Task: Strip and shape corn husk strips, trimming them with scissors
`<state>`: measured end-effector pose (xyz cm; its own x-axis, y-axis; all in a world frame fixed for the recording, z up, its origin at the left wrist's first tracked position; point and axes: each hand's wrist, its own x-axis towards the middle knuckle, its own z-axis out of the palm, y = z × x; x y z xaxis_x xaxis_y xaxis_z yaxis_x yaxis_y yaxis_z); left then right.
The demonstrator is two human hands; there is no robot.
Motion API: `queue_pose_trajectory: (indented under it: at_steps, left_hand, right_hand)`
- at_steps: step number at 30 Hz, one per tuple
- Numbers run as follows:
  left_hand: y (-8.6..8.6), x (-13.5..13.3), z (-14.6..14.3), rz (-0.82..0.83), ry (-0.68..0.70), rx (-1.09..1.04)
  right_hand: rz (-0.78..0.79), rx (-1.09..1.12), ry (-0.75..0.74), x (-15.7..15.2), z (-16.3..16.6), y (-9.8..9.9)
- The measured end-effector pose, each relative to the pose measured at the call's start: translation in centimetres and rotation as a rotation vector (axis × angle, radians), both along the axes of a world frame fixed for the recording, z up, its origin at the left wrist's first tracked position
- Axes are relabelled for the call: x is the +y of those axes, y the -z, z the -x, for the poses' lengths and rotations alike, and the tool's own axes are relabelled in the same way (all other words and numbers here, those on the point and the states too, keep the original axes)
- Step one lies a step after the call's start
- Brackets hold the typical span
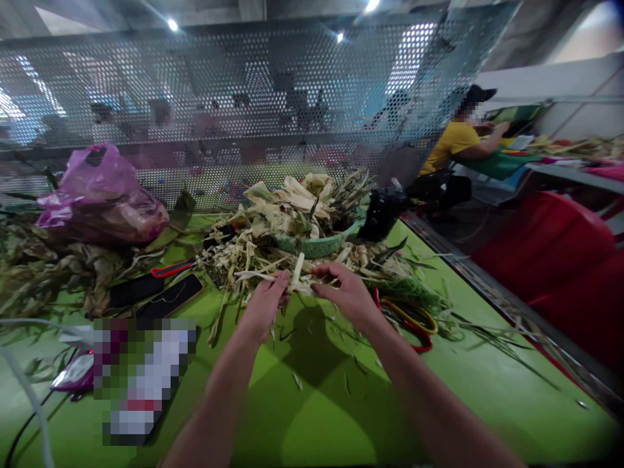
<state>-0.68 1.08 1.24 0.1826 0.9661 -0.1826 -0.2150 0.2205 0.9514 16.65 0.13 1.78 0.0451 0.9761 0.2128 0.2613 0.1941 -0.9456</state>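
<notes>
Pale dried husk strips (298, 273) cross one another between my two hands, with one flat end sticking up. My left hand (267, 300) is closed, pinching the strips from the left. At their right end is my right hand (345, 294), its thumb against the strips and its forefinger raised apart; the other fingers are partly hidden. Just beyond my hands, a heap of cut husk pieces (244, 257) surrounds a green basket (312, 246) piled with pale husks (302, 198). Red-handled and yellow-handled scissors (412, 325) lie beside my right forearm.
On the left are a purple plastic bag (104, 201), dry leaves (53, 273), a red-edged cutter (171, 268) and a dark phone (169, 299). A black lidded cup (383, 211) stands behind right. Beyond the green table (312, 422) are a perforated screen (219, 104), red chair (556, 273) and person in yellow (451, 143).
</notes>
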Motion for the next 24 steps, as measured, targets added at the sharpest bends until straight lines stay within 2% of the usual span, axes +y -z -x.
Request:
queue_pose_trajectory:
  at_steps: [4,6,12,15,18,21,24]
  left_hand:
    - [0.0,-0.3,-0.2,-0.079,0.180,0.094]
    - [-0.1,-0.6,-0.4,-0.093,0.228,0.113]
    - [-0.4,-0.9,-0.7,-0.171,0.325,0.117]
    - [-0.4,-0.9,-0.8,-0.140,0.344,0.109]
    - [-0.4,-1.0,-0.8,-0.124,0.345,0.085]
    - [-0.4,-1.0,-0.7,-0.120,0.354,0.135]
    - [-0.1,-0.8,-0.6,-0.196,0.364,0.286]
  right_hand:
    - [0.170,0.255,-0.207,-0.5,0.8,-0.2]
    - [0.190,0.312,-0.252,-0.6,1.0,-0.2]
    - [0.168,0.400,-0.122,-0.6,0.9,-0.2]
    - [0.170,0.418,-0.055,-0.6,1.0,0.0]
    - [0.109,0.401,0.014,-0.5,1.0,0.3]
    - [0.033,0.279,0.046,-0.3,0.5,0.4]
    - [-0.147,-0.024,0.171,-0.4,0.0,-0.2]
